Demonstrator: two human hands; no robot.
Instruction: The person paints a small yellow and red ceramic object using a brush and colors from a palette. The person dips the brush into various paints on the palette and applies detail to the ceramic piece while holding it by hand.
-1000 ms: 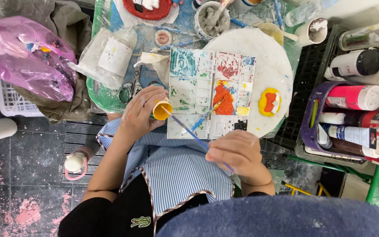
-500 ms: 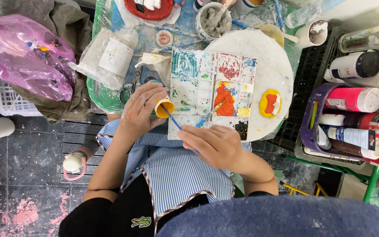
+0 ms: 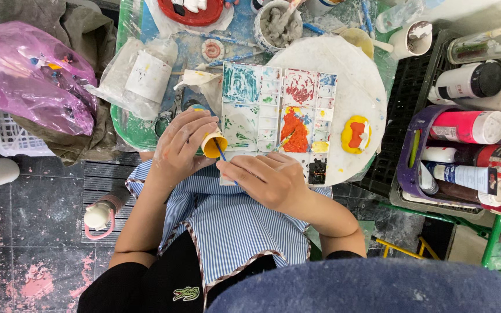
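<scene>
Head view: palette (image 3: 262, 110) beside a yellow piece (image 3: 355, 134) on the counter (image 3: 372, 81). Left hand (image 3: 182, 146) grips a cup (image 3: 213, 145); right hand (image 3: 268, 181) pinches a brush (image 3: 222, 154) into it.

A small yellow-orange cup (image 3: 213, 145) is held tilted, its open mouth turned sideways, just beside the left edge of the paint palette. A thin blue-handled brush (image 3: 222, 155) is set slantwise, its tip dipped into the cup's mouth, the handle mostly hidden.

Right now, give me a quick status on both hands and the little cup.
Left hand grips small yellow cup. Right hand holds blue-handled brush, tip in cup. Paint palette close behind; nothing blocking.
</scene>
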